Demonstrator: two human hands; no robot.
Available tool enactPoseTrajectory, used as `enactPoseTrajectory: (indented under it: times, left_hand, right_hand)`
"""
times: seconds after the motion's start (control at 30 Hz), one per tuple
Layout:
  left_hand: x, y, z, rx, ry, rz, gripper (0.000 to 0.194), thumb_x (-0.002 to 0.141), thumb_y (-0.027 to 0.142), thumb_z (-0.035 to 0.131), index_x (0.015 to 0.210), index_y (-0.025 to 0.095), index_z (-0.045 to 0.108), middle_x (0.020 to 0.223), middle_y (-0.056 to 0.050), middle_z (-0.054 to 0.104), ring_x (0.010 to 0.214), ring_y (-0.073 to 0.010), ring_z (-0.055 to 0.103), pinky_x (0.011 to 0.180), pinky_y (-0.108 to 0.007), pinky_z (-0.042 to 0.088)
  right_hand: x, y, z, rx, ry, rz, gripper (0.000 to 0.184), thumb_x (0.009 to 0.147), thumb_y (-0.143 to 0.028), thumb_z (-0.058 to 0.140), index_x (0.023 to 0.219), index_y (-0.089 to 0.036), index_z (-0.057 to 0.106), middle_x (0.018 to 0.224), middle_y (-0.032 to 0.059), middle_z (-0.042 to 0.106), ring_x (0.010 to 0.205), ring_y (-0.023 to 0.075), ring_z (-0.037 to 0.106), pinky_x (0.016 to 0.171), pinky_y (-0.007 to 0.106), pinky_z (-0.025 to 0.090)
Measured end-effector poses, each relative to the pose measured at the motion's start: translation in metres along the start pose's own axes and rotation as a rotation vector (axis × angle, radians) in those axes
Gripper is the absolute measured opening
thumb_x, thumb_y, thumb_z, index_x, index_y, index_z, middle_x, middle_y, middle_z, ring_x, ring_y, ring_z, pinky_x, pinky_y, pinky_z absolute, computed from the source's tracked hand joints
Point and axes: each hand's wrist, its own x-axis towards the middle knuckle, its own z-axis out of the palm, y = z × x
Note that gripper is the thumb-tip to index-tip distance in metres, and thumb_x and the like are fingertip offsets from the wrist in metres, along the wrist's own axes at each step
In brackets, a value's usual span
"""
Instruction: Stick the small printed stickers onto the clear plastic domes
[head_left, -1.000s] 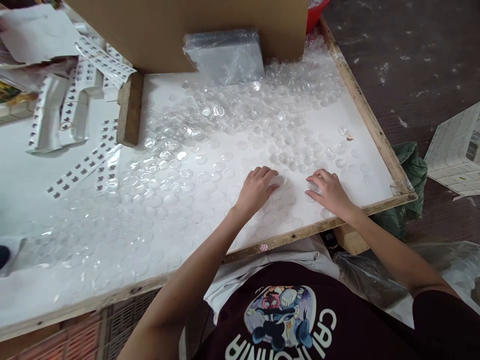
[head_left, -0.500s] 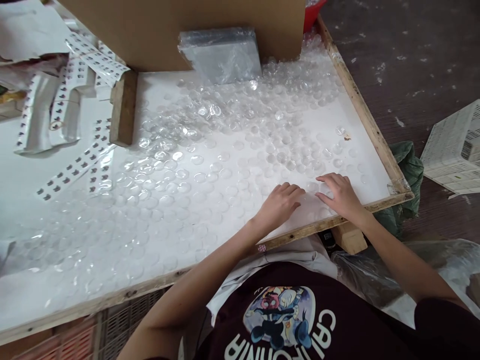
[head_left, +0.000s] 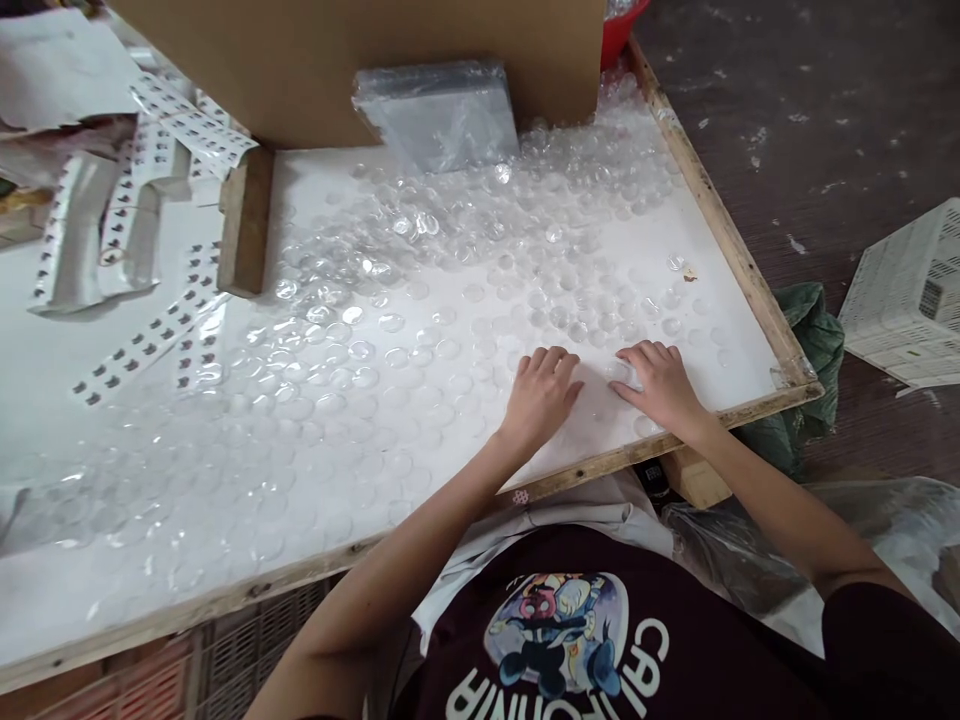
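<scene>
Many small clear plastic discs (head_left: 365,377) cover the white tabletop (head_left: 720,310), laid out in loose rows at the near side and heaped farther back. Resting palm down among the nearest discs, my left hand (head_left: 541,395) has its fingers bent forward and its thumb held apart. My right hand (head_left: 661,388) lies just to the right, thumb and forefinger apart with a clear disc at the gap between them; whether they touch it I cannot tell. A short stretch of white surface separates the two hands.
Wooden strips (head_left: 720,210) edge the table. At the back stand a cardboard sheet (head_left: 300,70) and a plastic-wrapped stack (head_left: 457,115). A wooden block (head_left: 246,225) and printed sticker strips (head_left: 135,350) lie left. A red container (head_left: 619,35) is behind, a white crate (head_left: 900,290) right.
My left hand has shifted slightly left and forward, its fingers now pointing more away from me. The right hand has moved a little left. The view has shifted slightly.
</scene>
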Motion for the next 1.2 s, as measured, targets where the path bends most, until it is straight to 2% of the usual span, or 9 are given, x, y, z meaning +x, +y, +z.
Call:
enactPoseTrajectory:
  times: [0.07, 0.2, 0.33, 0.5, 0.67, 0.9, 1.0, 1.2]
  left_hand:
    - [0.002, -0.007, 0.003, 0.043, 0.017, -0.053, 0.015, 0.096, 0.018, 0.057, 0.11, 0.016, 0.062, 0.114, -0.016, 0.066, 0.104, -0.0325, 0.059, 0.086, -0.045, 0.047]
    - [0.002, -0.019, 0.007, -0.026, 0.032, -0.029, 0.013, 0.096, 0.014, 0.055, 0.105, 0.018, 0.062, 0.112, -0.014, 0.064, 0.102, -0.0292, 0.06, 0.086, -0.043, 0.049]
    - [0.0, -0.026, 0.006, -0.123, 0.056, -0.004, 0.018, 0.094, 0.016, 0.059, 0.112, 0.018, 0.061, 0.117, -0.013, 0.063, 0.107, -0.0287, 0.059, 0.091, -0.044, 0.051]
    - [0.0, -0.033, 0.001, -0.148, 0.02, -0.026, 0.027, 0.093, 0.017, 0.061, 0.12, 0.021, 0.058, 0.119, -0.012, 0.063, 0.112, -0.03, 0.059, 0.095, -0.047, 0.05]
    - [0.001, -0.031, 0.0, -0.241, -0.021, -0.056, 0.027, 0.092, 0.014, 0.06, 0.118, 0.021, 0.058, 0.112, -0.01, 0.066, 0.109, -0.0288, 0.062, 0.095, -0.047, 0.05]
    - [-0.002, -0.032, -0.007, -0.406, 0.011, -0.14, 0.025, 0.091, 0.018, 0.061, 0.116, 0.022, 0.056, 0.111, -0.007, 0.067, 0.095, -0.0222, 0.065, 0.085, -0.039, 0.055]
    - [-0.006, -0.039, -0.012, -0.385, 0.013, -0.16, 0.024, 0.091, 0.014, 0.057, 0.113, 0.022, 0.057, 0.109, -0.007, 0.067, 0.095, -0.0221, 0.065, 0.085, -0.039, 0.055]
    - [-0.006, -0.043, -0.009, -0.305, -0.037, -0.054, 0.017, 0.091, 0.013, 0.056, 0.106, 0.02, 0.063, 0.104, -0.01, 0.068, 0.105, -0.0278, 0.063, 0.089, -0.045, 0.054]
  right_hand:
    - [0.004, -0.003, 0.002, 0.003, -0.009, 0.014, 0.022, 0.093, -0.029, 0.061, 0.113, -0.018, 0.061, 0.109, 0.0131, 0.068, 0.104, 0.0321, 0.06, 0.089, 0.042, 0.038]
    - [0.005, -0.007, 0.001, 0.092, -0.023, -0.02, 0.019, 0.091, -0.026, 0.06, 0.109, -0.019, 0.06, 0.105, 0.0113, 0.069, 0.1, 0.0298, 0.062, 0.088, 0.041, 0.037]
    - [0.003, 0.0, -0.006, 0.146, 0.001, -0.025, 0.023, 0.09, -0.026, 0.058, 0.112, -0.02, 0.057, 0.105, 0.01, 0.069, 0.098, 0.0282, 0.063, 0.088, 0.04, 0.037]
    - [0.002, 0.01, -0.009, 0.036, 0.029, 0.028, 0.022, 0.088, -0.019, 0.058, 0.11, -0.019, 0.058, 0.111, 0.0127, 0.067, 0.105, 0.0322, 0.06, 0.088, 0.042, 0.036]
    - [0.009, -0.012, -0.001, 0.069, 0.003, -0.082, 0.02, 0.094, -0.023, 0.057, 0.114, -0.019, 0.06, 0.117, 0.0132, 0.064, 0.109, 0.0309, 0.058, 0.09, 0.042, 0.037]
    - [0.032, -0.04, 0.013, 0.094, -0.102, -0.203, 0.025, 0.097, -0.021, 0.059, 0.122, -0.018, 0.062, 0.117, 0.0136, 0.063, 0.109, 0.0297, 0.057, 0.089, 0.04, 0.037]
    - [0.037, -0.042, 0.015, 0.064, -0.131, -0.213, 0.021, 0.097, -0.022, 0.062, 0.116, -0.017, 0.066, 0.113, 0.0134, 0.063, 0.107, 0.029, 0.057, 0.088, 0.039, 0.037]
    - [0.038, -0.038, 0.012, 0.033, -0.123, -0.206, 0.009, 0.097, -0.019, 0.061, 0.097, -0.018, 0.069, 0.106, 0.0112, 0.063, 0.102, 0.0266, 0.056, 0.087, 0.038, 0.036]
